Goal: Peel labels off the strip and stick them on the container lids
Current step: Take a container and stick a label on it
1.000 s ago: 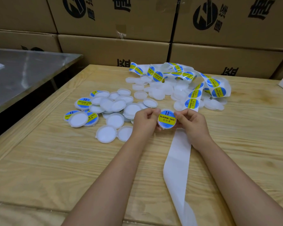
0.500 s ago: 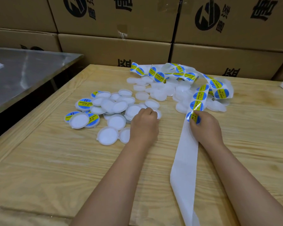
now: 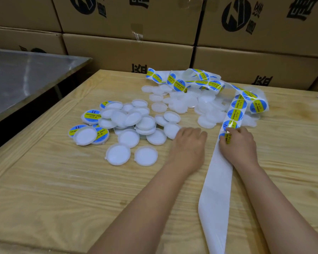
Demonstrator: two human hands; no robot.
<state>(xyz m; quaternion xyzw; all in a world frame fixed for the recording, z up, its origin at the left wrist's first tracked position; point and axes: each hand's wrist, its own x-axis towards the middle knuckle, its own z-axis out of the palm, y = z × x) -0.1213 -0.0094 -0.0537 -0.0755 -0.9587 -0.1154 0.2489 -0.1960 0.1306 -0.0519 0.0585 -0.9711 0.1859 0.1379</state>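
We are sitting at a big wooden counter [image 3: 44, 180] with tall brown boxes [image 3: 128, 50] stacked behind it at 12 o'clock. Beside the counter, at 10 o'clock, there is a shiny metal table [image 3: 26, 74].

A long white strip [image 3: 217, 189] runs from 5 o'clock up toward 1 o'clock. The near part of it is bare, so we think its labels are already used. The far part curls around and is full of blue and yellow labels [image 3: 235, 114], so lots of them are left to peel.

There are two heaps of white lids. The heap at 10 o'clock [image 3: 128, 123] has a few lids with labels on them [image 3: 92, 115], but most lids there show plain white, and we cannot tell if some are just upside down. The heap at 12 o'clock [image 3: 182, 101], partly under the curled strip, looks all plain. So we think only a small part of the job is done and most lids are waiting.

Our left hand [image 3: 189, 142] lies palm down at the edge of the near heap, fingers curled over a lid there; we cannot tell if it is gripping one. Our right hand [image 3: 239, 145] is pinching the next label [image 3: 227, 138] on the strip, and its edge looks lifted.
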